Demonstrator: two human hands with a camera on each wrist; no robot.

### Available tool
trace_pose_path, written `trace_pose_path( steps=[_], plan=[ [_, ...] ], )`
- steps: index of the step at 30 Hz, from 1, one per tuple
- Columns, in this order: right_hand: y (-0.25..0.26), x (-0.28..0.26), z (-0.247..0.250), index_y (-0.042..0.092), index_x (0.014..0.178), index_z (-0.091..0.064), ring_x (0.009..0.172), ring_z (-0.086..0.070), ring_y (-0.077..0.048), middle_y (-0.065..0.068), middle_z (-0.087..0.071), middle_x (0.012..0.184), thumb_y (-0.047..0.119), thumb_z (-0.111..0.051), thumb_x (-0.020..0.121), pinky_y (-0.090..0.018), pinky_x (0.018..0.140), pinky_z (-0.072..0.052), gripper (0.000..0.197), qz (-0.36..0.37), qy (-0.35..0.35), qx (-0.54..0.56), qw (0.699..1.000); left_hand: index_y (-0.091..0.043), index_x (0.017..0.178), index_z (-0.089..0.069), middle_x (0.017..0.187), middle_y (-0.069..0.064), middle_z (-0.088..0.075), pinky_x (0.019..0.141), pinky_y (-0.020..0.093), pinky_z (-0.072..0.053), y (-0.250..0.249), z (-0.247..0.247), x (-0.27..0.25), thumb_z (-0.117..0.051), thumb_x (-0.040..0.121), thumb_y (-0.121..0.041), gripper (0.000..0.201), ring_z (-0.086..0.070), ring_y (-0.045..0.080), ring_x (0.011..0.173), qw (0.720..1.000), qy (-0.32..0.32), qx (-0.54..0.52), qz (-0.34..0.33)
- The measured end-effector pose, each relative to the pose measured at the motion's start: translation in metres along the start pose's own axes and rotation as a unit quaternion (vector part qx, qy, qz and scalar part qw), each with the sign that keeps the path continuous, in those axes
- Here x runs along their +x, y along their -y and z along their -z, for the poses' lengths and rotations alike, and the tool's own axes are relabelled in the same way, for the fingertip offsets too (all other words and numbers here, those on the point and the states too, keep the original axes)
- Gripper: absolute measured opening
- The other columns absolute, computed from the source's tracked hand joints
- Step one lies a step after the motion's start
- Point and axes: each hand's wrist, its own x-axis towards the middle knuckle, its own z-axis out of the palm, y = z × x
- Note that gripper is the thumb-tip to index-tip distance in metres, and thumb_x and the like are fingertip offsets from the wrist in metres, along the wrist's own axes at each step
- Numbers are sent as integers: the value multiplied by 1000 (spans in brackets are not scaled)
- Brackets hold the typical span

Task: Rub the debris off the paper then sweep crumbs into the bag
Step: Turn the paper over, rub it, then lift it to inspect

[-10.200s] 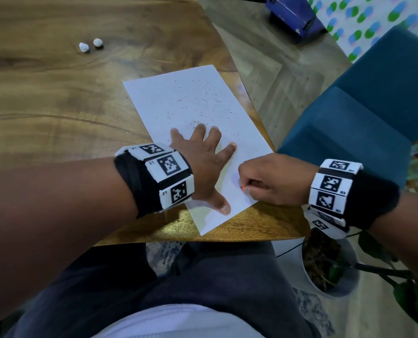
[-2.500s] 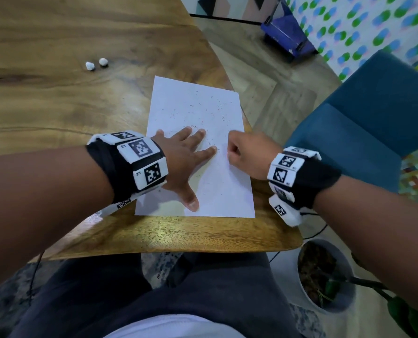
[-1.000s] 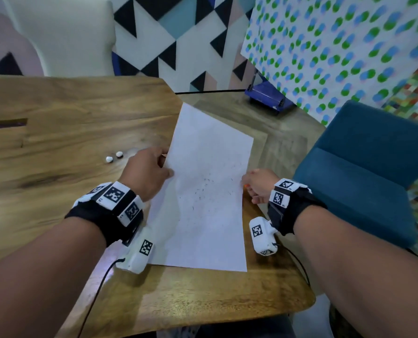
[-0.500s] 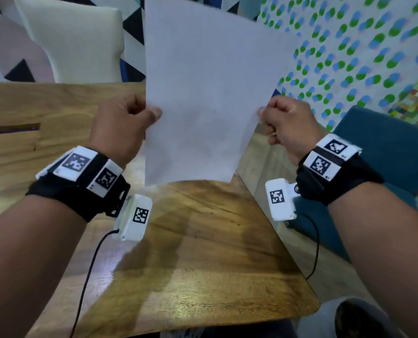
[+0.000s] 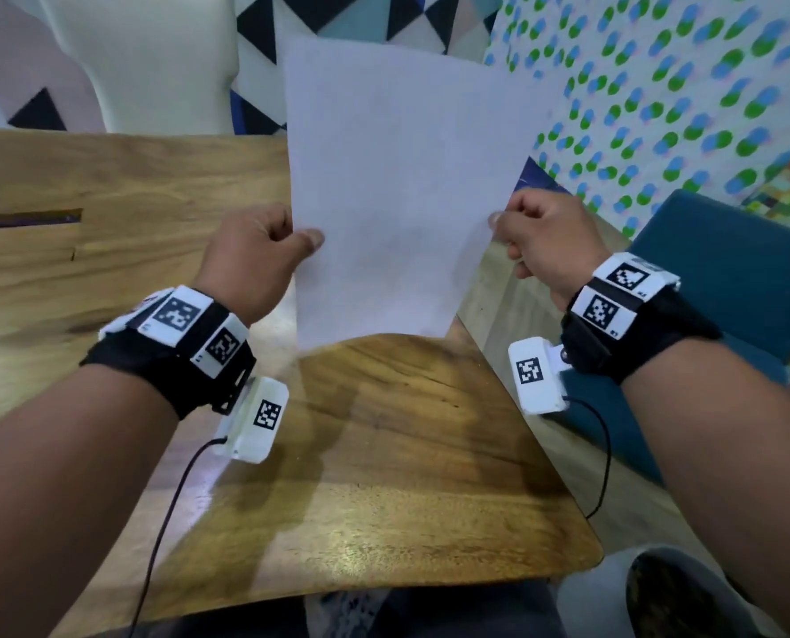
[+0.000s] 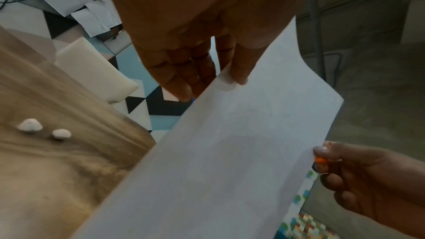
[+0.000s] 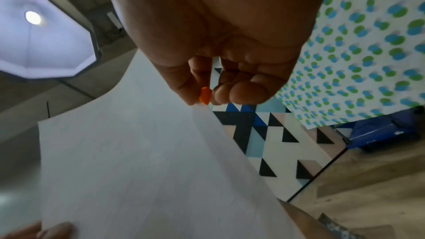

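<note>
Between my hands, the paper (image 5: 397, 186) hangs upright above the counter (image 5: 384, 476), left hand (image 5: 250, 255) and right hand (image 5: 545, 237) pinching its side edges; tilting it carelessly could scatter crumbs off the counter.

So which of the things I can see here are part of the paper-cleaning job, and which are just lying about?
Part of the job:
- paper, held up off the table by its side edges
- left hand and right hand, each pinching an edge
- small orange piece in the right hand
No bag shows.

Just lying about:
- two white lumps on the wooden table
- teal chair
- cream chair
</note>
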Motion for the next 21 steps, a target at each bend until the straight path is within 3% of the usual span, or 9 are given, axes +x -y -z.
trace_pose_path(
  steps=[3,6,8,10,12,14,16,19,21],
  plan=[
    [7,0,-1,19,64,-53,56,-43,-18,-8,-45,65,20,-64,87,-27,46,-39,25,-7,12,-10,1000,-24,88,-75,94,10,-75,86,51,-57,1,7,-5,-67,73,-48,30,-67,28,78,1000,1,-4,10],
    [22,5,2,21,59,-50,50,-39,-15,1,-45,58,19,-62,85,-26,44,-35,28,-6,19,28,999,-6,96,-73,101,28,-71,78,50,-58,1,16,-5,-71,79,-32,32,-63,26,74,999,2,-37,12],
    [24,8,1,21,58,-47,48,-34,-15,2,-42,56,15,-60,83,-26,44,-30,29,-41,46,44,997,2,96,-72,101,34,-69,83,54,-59,6,20,-6,-74,82,-23,29,-63,28,77,999,11,-46,26],
    [14,8,-5,19,61,-44,47,-29,-15,0,-39,56,11,-57,83,-24,43,-25,27,-94,85,16,992,1,92,-73,91,28,-72,83,53,-62,16,20,-10,-76,87,-16,18,-64,27,74,998,29,-19,51],
    [-4,5,-14,18,63,-45,47,-28,-15,-1,-37,58,9,-55,83,-23,44,-23,24,-143,123,-32,982,-1,87,-74,76,17,-72,76,44,-60,31,16,-18,-76,89,-15,14,-63,23,66,994,59,38,84],
    [-28,-1,-24,17,65,-46,47,-28,-15,-2,-39,59,9,-55,84,-22,44,-23,23,-181,155,-68,969,-1,86,-73,74,15,-73,71,42,-58,44,10,-29,-76,90,-16,16,-65,23,62,983,106,92,116],
    [-51,-10,-35,16,67,-46,47,-30,-15,-4,-40,61,10,-55,85,-22,44,-25,21,-219,184,-96,953,-4,81,-73,71,11,-75,68,41,-59,53,3,-41,-76,90,-19,18,-70,26,62,965,157,155,141],
    [-79,-22,-47,14,71,-51,49,-37,-19,-9,-45,65,15,-57,80,-22,43,-31,11,-258,224,-148,928,-9,74,-70,62,0,-73,57,30,-54,63,-7,-57,-76,91,-23,24,-67,16,56,936,214,224,169],
    [-89,-27,-49,14,74,-54,55,-44,-22,-10,-49,68,17,-60,79,-26,46,-38,8,-259,241,-176,919,-10,76,-70,65,0,-75,59,29,-53,67,-8,-63,-75,92,-31,27,-66,16,58,911,256,256,198]
  ],
)
